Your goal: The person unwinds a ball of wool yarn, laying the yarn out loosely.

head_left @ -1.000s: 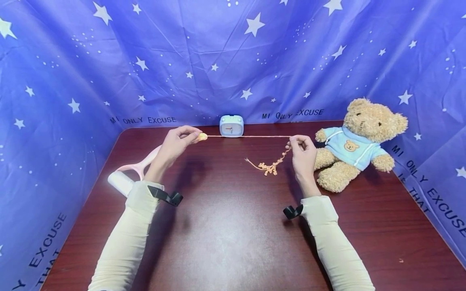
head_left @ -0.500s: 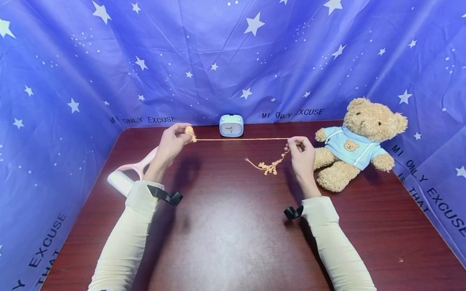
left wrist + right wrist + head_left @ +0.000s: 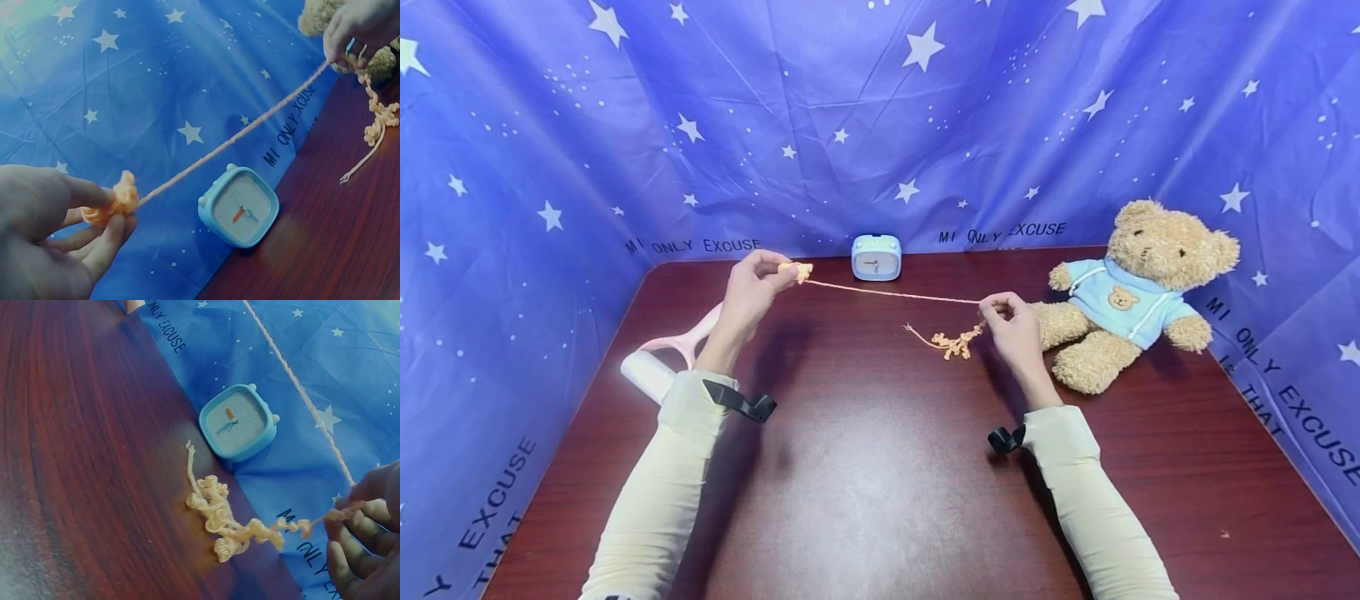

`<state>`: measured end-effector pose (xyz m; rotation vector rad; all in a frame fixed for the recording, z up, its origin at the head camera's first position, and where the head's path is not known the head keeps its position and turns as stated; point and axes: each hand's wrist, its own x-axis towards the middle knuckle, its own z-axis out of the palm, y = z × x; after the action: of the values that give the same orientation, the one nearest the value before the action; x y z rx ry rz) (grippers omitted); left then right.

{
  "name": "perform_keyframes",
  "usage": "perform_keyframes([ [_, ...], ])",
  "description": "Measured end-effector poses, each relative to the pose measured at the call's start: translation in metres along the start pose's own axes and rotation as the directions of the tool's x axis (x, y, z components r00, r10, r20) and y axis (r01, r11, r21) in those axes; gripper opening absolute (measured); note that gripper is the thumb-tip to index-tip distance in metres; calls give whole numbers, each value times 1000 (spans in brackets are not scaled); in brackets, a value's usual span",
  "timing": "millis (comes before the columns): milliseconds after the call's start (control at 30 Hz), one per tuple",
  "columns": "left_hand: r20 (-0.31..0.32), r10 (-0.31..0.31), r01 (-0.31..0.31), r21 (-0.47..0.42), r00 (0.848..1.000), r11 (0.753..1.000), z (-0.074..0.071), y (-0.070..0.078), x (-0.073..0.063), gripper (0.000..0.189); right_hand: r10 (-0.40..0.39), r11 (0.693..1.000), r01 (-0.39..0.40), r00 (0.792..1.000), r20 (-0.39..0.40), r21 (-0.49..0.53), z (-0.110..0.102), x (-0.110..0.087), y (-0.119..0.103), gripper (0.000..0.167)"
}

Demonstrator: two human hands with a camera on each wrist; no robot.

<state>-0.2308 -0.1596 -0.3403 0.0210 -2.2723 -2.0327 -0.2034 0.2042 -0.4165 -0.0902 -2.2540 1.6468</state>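
My left hand [image 3: 749,293] pinches a small bundle of orange yarn [image 3: 125,195] between thumb and fingers above the far left of the table. From it a straight strand of yarn [image 3: 887,292] runs across to my right hand [image 3: 1017,335], sloping down to the right in the head view. Thumb and fingers of the right hand pinch the strand beside the teddy bear's leg. Below that grip hangs a knotted, curly tail of the yarn [image 3: 219,519] with a frayed loose end. Part of the bundle is hidden by the left fingers.
A light blue alarm clock [image 3: 876,258] stands at the table's back edge, behind the strand. On the right sits a teddy bear [image 3: 1123,300] in a blue top. A pink and white hair dryer [image 3: 651,375] lies left, partly behind the left forearm. Blue star-printed cloth [image 3: 820,100] surrounds the table.
My left hand has moved left with the bundle and turned it. The right hand has lowered and shifted slightly left, so the strand, level before, now slants.
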Motion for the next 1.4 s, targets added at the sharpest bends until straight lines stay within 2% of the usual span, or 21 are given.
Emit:
perform_keyframes([
  [167,58,14,-8,-90,998,996,3,0,1,17,-19,996,29,994,108,-90,4,-1,5,15],
  [300,132,48,-34,-102,990,994,6,-1,-1,26,-12,981,46,985,173,-191,8,-4,7,13],
  [400,165,65,-63,-17,984,998,6,-1,-2,32,-10,965,65,977,211,-254,11,-6,9,12],
  [533,161,63,-84,129,985,988,7,0,-4,33,-12,956,83,970,244,-282,14,-9,12,11],
  [733,142,53,-81,194,988,978,8,2,-7,32,-13,952,91,966,258,-293,14,-9,9,12],
  [867,145,49,-77,190,988,979,9,4,-8,32,-48,952,116,970,238,-283,15,-8,2,12],
  [1033,149,55,-84,195,987,977,9,5,-8,31,-84,968,135,969,234,-211,29,-6,-12,13],
  [1200,162,59,-94,217,985,972,10,4,-7,32,-125,980,162,955,268,-119,56,-6,-23,18],
  [1400,164,60,-98,232,985,968,13,5,-7,35,-191,977,210,929,318,-27,95,-8,-38,23],
])
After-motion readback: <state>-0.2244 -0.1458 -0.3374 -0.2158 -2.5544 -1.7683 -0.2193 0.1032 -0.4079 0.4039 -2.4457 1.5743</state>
